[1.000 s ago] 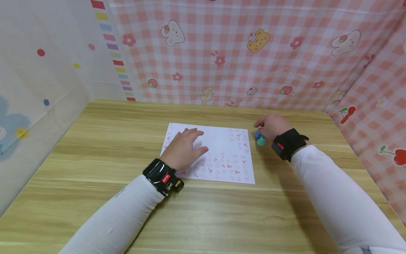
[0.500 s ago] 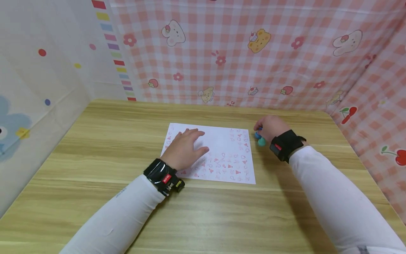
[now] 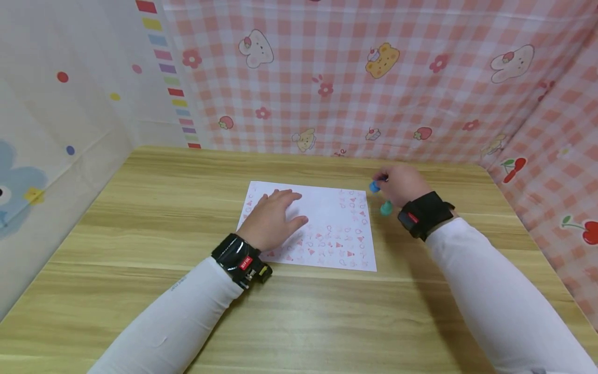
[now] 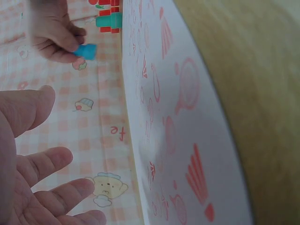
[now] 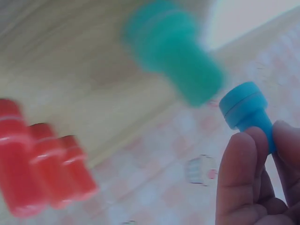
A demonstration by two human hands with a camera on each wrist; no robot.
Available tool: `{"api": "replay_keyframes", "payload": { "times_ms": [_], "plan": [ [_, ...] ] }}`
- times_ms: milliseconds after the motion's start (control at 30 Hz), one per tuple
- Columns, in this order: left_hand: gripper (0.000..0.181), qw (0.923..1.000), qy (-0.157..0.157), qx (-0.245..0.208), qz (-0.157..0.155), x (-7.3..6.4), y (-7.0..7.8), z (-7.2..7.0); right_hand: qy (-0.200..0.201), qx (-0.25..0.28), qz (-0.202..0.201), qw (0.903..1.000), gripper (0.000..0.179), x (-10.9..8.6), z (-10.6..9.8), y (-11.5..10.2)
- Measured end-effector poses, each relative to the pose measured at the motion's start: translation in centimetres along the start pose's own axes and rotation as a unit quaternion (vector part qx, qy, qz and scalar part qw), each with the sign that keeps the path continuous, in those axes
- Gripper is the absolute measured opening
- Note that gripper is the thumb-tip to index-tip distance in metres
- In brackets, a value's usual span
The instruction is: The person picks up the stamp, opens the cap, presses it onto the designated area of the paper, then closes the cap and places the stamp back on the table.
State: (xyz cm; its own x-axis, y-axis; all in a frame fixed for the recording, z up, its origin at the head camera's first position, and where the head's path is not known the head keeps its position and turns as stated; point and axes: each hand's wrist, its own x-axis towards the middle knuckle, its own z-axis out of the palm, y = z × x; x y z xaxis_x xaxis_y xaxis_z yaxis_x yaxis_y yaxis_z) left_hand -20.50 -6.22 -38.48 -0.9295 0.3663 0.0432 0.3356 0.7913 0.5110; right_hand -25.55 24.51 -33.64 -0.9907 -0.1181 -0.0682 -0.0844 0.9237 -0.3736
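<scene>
My right hand (image 3: pixel 404 184) pinches a small blue toy stamp (image 5: pixel 246 105) by its narrow handle, between thumb and fingers. The stamp's wide capped end points away from the hand in the right wrist view. A green stamp (image 3: pixel 386 208) stands on the table just below that hand, beside the paper's right edge. My left hand (image 3: pixel 271 221), fingers spread and holding nothing, is over the left part of a white sheet of paper (image 3: pixel 322 208). Red stamped prints cover the sheet's lower and right parts and its left edge; the hand hides some of them.
Several red stamps (image 5: pixel 40 164) stand in a row near the green one; in the head view the right hand hides them. The wooden table (image 3: pixel 317 317) ends at a pink checked cloth (image 3: pixel 289 78) at the back. More cloth hangs at both sides.
The blue stamp, earlier right behind the green one, has come up and away from it in my right hand. The left hand keeps its place over the paper.
</scene>
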Motion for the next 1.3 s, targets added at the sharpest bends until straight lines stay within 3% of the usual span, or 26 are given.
{"api": "replay_keyframes", "payload": {
  "times_ms": [300, 567, 800, 1100, 1300],
  "plan": [
    [0.058, 0.9998, 0.012, -0.015, 0.005, 0.1, 0.0, 0.0, 0.034, 0.095, -0.02, 0.9947, 0.024, -2.1, 0.4, -3.0],
    [0.059, 0.9985, 0.013, -0.052, 0.003, 0.0, 0.2, 0.2, 0.036, 0.171, -0.023, 0.9844, 0.015, -3.5, 2.7, -5.3],
    [0.06, 0.9965, 0.006, -0.078, 0.03, -0.1, 0.4, 0.2, 0.015, 0.248, -0.039, 0.968, 0.014, -4.2, 4.3, -6.4],
    [0.054, 0.9923, 0.006, -0.112, 0.053, -0.3, 0.5, 0.4, 0.009, 0.298, -0.07, 0.9519, 0.012, -4.7, 5.6, -7.2],
    [0.049, 0.9905, 0.004, -0.126, 0.055, -0.3, 0.8, 0.4, -0.001, 0.309, -0.066, 0.9487, 0.013, -4.9, 6.3, -7.5]
  ]
}}
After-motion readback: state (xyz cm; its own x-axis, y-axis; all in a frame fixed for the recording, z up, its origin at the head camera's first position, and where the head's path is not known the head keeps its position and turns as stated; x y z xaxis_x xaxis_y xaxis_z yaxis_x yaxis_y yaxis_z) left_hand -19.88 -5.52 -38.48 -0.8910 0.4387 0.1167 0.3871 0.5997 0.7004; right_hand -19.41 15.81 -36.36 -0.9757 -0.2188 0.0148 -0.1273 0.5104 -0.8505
